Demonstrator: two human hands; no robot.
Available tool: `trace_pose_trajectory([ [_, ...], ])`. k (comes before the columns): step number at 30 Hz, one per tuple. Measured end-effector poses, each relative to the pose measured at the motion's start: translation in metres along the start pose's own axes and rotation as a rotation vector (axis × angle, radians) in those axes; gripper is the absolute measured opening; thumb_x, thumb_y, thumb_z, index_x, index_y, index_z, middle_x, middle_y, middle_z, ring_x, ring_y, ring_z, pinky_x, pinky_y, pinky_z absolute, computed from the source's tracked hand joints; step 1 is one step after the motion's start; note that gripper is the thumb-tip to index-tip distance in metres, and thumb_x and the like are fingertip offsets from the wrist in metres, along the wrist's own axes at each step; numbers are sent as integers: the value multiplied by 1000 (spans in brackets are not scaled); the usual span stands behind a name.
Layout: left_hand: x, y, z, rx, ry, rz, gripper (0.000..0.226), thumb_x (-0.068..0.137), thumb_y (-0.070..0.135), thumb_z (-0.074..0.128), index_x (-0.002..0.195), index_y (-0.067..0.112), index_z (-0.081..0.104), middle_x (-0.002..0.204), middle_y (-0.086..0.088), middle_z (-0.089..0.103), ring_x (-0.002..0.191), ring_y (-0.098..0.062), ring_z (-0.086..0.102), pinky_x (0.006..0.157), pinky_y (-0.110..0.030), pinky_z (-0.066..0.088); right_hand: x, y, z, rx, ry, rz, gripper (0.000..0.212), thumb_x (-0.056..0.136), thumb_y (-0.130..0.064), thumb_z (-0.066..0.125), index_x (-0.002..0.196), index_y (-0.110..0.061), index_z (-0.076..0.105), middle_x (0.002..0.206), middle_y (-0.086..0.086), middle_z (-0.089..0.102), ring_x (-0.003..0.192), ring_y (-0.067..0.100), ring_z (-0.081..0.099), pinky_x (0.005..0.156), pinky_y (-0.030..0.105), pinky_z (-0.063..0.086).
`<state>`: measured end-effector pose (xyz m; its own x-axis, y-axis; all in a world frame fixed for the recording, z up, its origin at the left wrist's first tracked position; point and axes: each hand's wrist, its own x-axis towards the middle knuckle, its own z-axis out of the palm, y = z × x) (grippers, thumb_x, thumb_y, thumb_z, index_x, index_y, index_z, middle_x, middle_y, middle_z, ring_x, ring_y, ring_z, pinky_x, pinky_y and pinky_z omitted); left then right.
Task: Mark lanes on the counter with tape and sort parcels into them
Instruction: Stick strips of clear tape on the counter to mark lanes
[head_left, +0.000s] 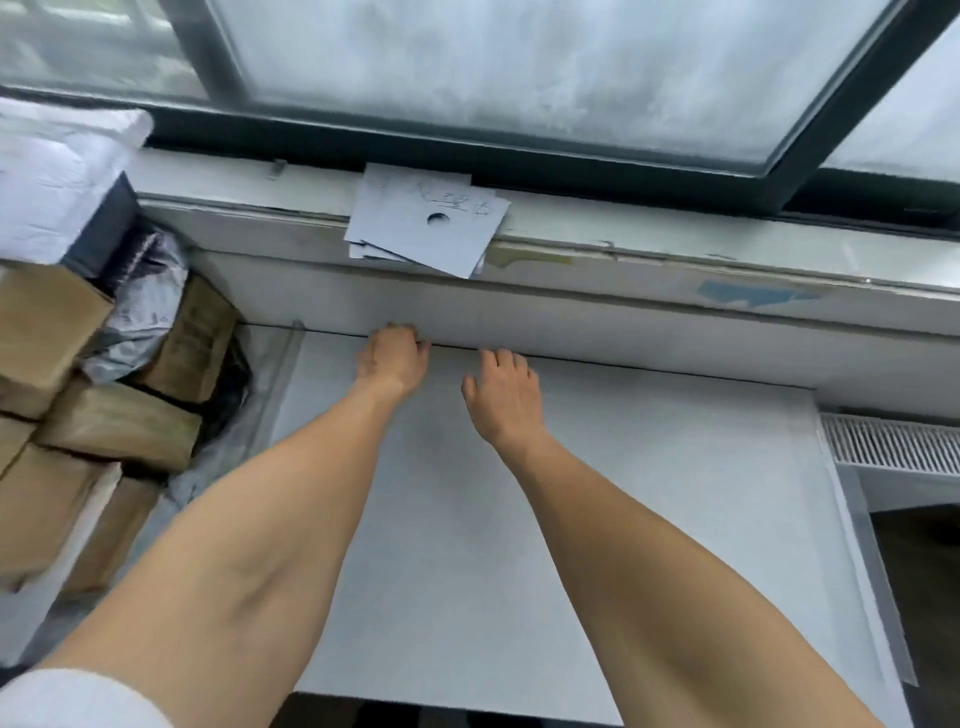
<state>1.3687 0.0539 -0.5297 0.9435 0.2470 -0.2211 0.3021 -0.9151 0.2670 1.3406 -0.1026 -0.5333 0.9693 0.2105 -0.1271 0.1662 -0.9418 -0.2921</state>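
Parcels (119, 426), brown cardboard boxes with a grey poly bag (140, 306) among them, lie piled just left of the white counter (649, 519), none of them on its top. At the counter's far edge, against the wall, our left hand (392, 358) has its fingers curled tight and we cannot tell whether they pinch anything, while our right hand (501, 397) sits near it, fingers loosely bent, tips touching the counter and holding nothing. Loose papers (426, 223) lie on the window ledge above.
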Motion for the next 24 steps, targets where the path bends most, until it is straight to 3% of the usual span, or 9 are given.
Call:
trace_pose_trajectory([
  [6, -18, -123, -29, 6, 72, -177, 32, 97, 29, 46, 105, 6, 67, 110, -17, 64, 106, -36, 60, 82, -41, 51, 3, -121, 36, -27, -64, -122, 35, 100, -31, 40, 124, -8, 52, 125, 14, 55, 115, 32, 49, 93, 38, 37],
  [11, -26, -200, -36, -25, 57, -234, 29, 97, 27, 52, 100, 2, 67, 103, -19, 67, 97, -37, 63, 76, -38, 52, -8, -195, 70, 43, -166, -92, 31, 100, -29, 40, 116, -8, 57, 117, 13, 61, 108, 33, 55, 83, 38, 39],
  [15, -24, -227, -30, -19, 7, -260, 31, 99, 28, 52, 100, 3, 71, 101, -18, 68, 95, -35, 65, 70, -34, 46, -22, -234, 101, 132, -259, 14, 31, 98, -34, 43, 92, -8, 59, 97, 12, 67, 91, 34, 64, 63, 31, 34],
  [19, -13, -236, -18, -28, -53, -269, 25, 98, 19, 54, 101, 2, 71, 104, -17, 69, 98, -34, 66, 70, -34, 45, -39, -262, 129, 162, -372, 53, 37, 97, -43, 46, 87, -10, 61, 98, 11, 67, 90, 32, 65, 63, 30, 35],
  [24, 1, -235, 3, -94, -96, -269, 23, 97, 20, 54, 95, 2, 69, 100, -15, 70, 91, -33, 68, 65, -31, 45, -43, -276, 147, 186, -468, 98, 19, 92, -23, 48, 74, -17, 51, 101, 10, 68, 92, 30, 66, 65, 29, 38],
])
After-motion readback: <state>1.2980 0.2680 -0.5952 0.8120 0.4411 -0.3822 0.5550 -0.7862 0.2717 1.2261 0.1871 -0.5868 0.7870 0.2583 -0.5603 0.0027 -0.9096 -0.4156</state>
